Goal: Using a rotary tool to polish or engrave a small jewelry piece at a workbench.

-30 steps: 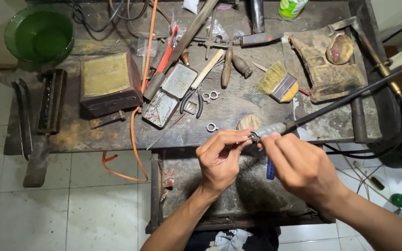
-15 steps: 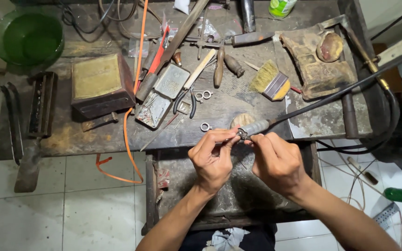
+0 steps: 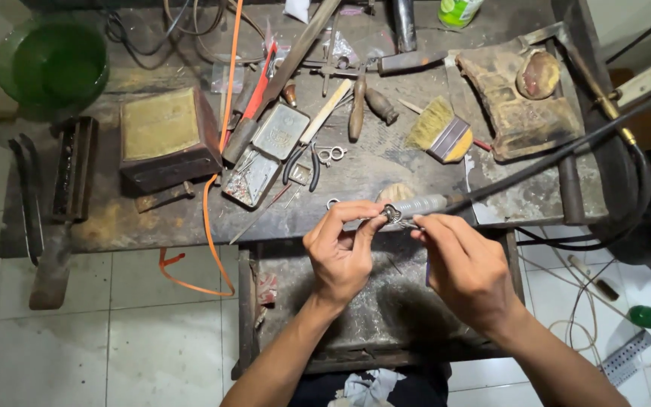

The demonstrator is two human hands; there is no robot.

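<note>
Over the last second both hands have drifted slightly left at the counter's (image 3: 152,218) near edge, the left hand's (image 3: 344,252) grip still pinching the small ring (image 3: 392,215) against the rotary tool's tip (image 3: 416,206), which the right hand (image 3: 465,267) grips, so the work seems ongoing.

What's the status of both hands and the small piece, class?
Left hand pinching small metal ring. Right hand gripping flex-shaft handpiece against it. Nothing in between.

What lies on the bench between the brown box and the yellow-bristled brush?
In the head view, between the brown box and brush lie an open metal tin, pliers and wooden-handled tools.
</note>
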